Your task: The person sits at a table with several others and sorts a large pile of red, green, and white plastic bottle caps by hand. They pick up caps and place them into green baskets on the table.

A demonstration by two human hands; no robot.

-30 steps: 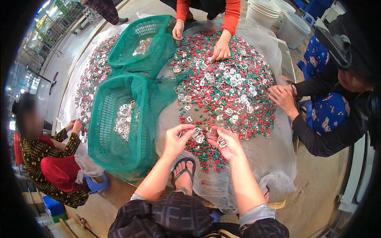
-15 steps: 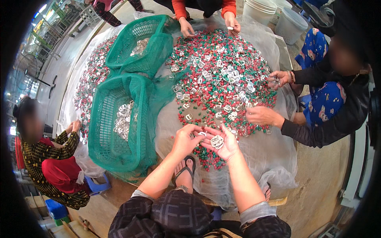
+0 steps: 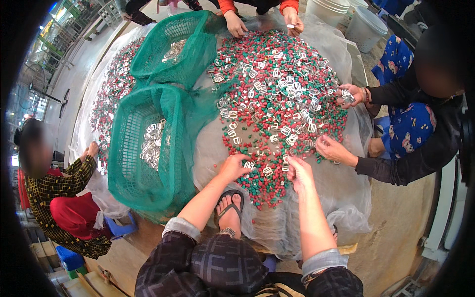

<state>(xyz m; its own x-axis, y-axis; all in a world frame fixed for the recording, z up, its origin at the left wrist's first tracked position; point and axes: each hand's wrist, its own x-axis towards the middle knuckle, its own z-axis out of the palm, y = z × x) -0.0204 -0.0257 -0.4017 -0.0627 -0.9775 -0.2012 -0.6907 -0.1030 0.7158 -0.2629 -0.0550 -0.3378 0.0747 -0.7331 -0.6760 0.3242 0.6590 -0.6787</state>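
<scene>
A wide pile of small red and green pellets (image 3: pixel 265 184) lies in front of me, with many flat silver metal buckles (image 3: pixel 293 89) mixed in. At its near left side, my left hand (image 3: pixel 234 169) pinches one metal buckle (image 3: pixel 249 165) between thumb and fingertips. My right hand (image 3: pixel 301 174) is closed at the near right side, its fingertips on another slotted buckle (image 3: pixel 285 167). The curled fingers hide whatever else lies in that palm. A loose buckle (image 3: pixel 267 171) rests on the pellets between my hands.
Left of the pile stand two green net-draped baskets (image 3: pixel 118 171), both with metal pieces (image 3: pixel 153 143) inside. Co-workers' hands (image 3: pixel 336 150) pick at the right and far sides. Another person (image 3: pixel 59 198) sits left at a second pile. White buckets (image 3: pixel 365 29) stand far right.
My hands have moved apart and down to the pile. The right palm, open with several buckles on it before, has turned over and closed. A co-worker's nearer hand shifted slightly right.
</scene>
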